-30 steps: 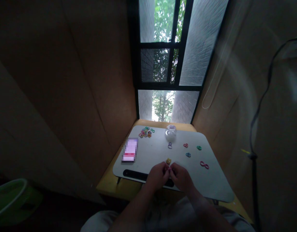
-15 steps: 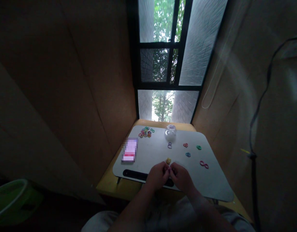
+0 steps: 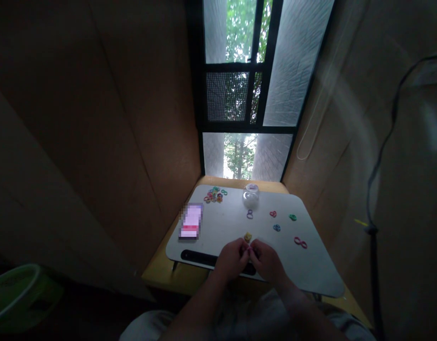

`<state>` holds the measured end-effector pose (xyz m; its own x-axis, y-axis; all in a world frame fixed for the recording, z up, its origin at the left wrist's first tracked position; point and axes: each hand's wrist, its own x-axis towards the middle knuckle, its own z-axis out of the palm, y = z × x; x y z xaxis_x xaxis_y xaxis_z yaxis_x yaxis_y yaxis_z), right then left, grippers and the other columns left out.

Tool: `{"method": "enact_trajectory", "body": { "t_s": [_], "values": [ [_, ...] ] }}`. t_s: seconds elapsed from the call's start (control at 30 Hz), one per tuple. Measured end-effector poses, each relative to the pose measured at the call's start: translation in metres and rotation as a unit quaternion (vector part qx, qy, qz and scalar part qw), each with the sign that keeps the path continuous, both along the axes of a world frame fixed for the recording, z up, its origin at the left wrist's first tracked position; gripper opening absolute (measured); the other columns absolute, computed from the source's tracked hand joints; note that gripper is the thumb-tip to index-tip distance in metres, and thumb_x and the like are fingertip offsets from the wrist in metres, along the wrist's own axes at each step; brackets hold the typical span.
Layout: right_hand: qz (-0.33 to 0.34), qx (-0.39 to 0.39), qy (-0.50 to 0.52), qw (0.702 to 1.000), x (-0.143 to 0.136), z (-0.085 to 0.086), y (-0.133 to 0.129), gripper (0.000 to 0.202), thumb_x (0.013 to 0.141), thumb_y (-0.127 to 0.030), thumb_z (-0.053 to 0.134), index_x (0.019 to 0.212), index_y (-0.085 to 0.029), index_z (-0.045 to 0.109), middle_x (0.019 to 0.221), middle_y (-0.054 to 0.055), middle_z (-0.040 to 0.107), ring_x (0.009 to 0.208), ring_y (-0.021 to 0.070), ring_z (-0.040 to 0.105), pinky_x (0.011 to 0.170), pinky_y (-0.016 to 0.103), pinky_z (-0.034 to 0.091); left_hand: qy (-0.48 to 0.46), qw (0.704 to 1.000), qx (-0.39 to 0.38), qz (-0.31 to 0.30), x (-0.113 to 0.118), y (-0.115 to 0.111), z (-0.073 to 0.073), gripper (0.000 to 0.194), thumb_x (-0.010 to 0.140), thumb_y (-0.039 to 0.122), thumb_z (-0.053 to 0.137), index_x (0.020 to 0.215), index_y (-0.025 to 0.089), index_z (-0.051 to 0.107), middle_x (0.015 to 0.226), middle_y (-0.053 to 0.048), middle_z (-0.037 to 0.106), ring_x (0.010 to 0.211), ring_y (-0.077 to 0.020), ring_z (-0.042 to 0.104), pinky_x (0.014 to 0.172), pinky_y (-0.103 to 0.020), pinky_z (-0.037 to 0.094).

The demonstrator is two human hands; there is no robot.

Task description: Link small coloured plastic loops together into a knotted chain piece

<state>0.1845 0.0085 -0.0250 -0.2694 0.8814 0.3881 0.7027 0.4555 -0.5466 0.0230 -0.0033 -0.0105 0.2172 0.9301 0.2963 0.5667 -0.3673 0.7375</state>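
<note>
My left hand (image 3: 232, 258) and my right hand (image 3: 264, 256) meet over the near edge of a white lap table (image 3: 222, 227). Their fingers are closed and pinch a small pink hair tie (image 3: 250, 248) between them, mostly covered by the fingertips. Just beyond the fingertips lies a bunched yellow hair tie (image 3: 248, 236). Farther off lie a purple one (image 3: 250, 214), a red one (image 3: 273, 214), a blue one (image 3: 277, 228) and a green one (image 3: 292, 217). To the right is a pink one (image 3: 300, 242), twisted like a figure eight.
A pile of coloured hair ties (image 3: 213, 194) sits at the back left, above a blurred-out phone (image 3: 191, 221). At the back stands a clear plastic jar (image 3: 250, 196). A black slot (image 3: 199, 256) runs along the front edge. Walls close in on both sides; a cable (image 3: 373, 265) hangs at right.
</note>
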Motion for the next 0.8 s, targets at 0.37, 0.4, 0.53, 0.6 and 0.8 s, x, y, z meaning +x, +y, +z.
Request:
{"method": "enact_trajectory", "body": {
  "t_s": [0.37,0.4,0.53,0.6,0.8],
  "values": [
    [0.002,0.000,-0.003,1.000,-0.0002,0.0009,0.0000,0.017,0.089,-0.027,0.046,0.075,-0.021,0.054,0.068,0.000,0.059,0.064,0.0151,0.054,0.060,0.026,0.036,0.010,1.000,0.001,0.002,0.0002,0.0005,-0.0003,0.009,0.087,0.025,0.052,0.085,0.020,0.059,0.075,0.001,0.063,0.068,-0.0131,0.056,0.063,-0.023,0.036],
    [0.001,0.000,-0.005,1.000,-0.0001,0.0009,0.0000,0.016,0.089,-0.027,0.046,0.076,-0.021,0.054,0.069,0.000,0.059,0.065,0.0153,0.054,0.061,0.026,0.036,0.008,1.000,0.001,0.002,0.0002,0.0004,0.0000,0.009,0.087,0.024,0.052,0.085,0.020,0.059,0.076,0.001,0.064,0.068,-0.0130,0.056,0.063,-0.023,0.037],
    [0.002,-0.001,-0.006,1.000,0.0003,0.0014,-0.0006,0.016,0.089,-0.027,0.046,0.077,-0.021,0.054,0.070,0.000,0.060,0.065,0.0156,0.055,0.062,0.026,0.037,0.009,1.000,0.002,0.001,0.0002,-0.0006,0.0017,0.009,0.087,0.024,0.052,0.085,0.019,0.060,0.076,0.001,0.064,0.068,-0.0128,0.056,0.063,-0.023,0.037],
    [0.003,-0.002,-0.005,1.000,0.0001,0.0019,-0.0009,0.016,0.089,-0.027,0.046,0.076,-0.021,0.054,0.069,0.000,0.060,0.065,0.0154,0.055,0.061,0.026,0.037,0.013,1.000,0.000,0.003,0.0002,-0.0012,0.0028,0.009,0.087,0.024,0.052,0.085,0.019,0.060,0.076,0.001,0.064,0.068,-0.0128,0.055,0.063,-0.023,0.037],
    [-0.005,0.002,-0.002,1.000,-0.0012,0.0030,-0.0009,0.016,0.088,-0.027,0.046,0.076,-0.021,0.055,0.069,0.000,0.061,0.064,0.0151,0.055,0.061,0.026,0.037,0.012,1.000,-0.002,0.003,0.0003,-0.0017,0.0040,0.009,0.087,0.023,0.052,0.085,0.019,0.060,0.078,0.000,0.065,0.069,-0.0129,0.056,0.063,-0.023,0.038]
  ]
}}
